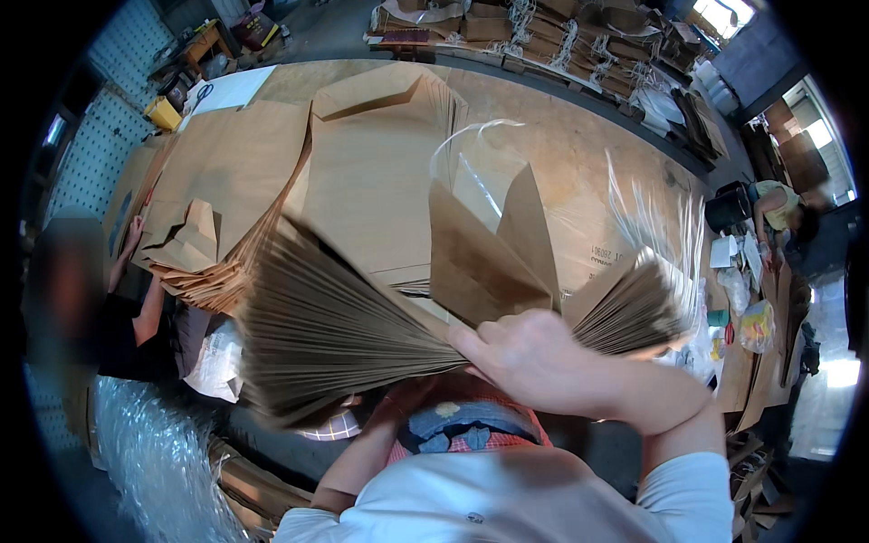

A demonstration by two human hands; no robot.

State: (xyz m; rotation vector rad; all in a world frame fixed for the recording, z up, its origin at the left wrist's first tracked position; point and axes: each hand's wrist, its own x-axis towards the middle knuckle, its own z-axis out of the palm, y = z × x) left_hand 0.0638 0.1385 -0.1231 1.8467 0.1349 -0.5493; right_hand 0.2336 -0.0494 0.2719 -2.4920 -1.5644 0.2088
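A thick stack of brown kraft paper bags [353, 330] bends across the space before my chest, its edges fanned out on both sides. My right hand [529, 353] is closed over the middle of the stack, thumb on the near side. Beneath the stack's near edge my left hand [412, 391] touches it from below, its fingers hidden. Some brown flaps [493, 258] stand up just beyond my right hand. A clear plastic strip [480, 176] curls above them. More white strips [665, 217] rise behind the stack's blurred right end.
Flat brown bags [367, 190] lie on the wide work table [534, 118], with another pile [217, 163] to their left. A co-worker's hand [134, 233] touches that pile. Bundled bags [507, 27] fill a far rack. Clear plastic film [149, 462] bulges at lower left. Another person [778, 204] bends at far right.
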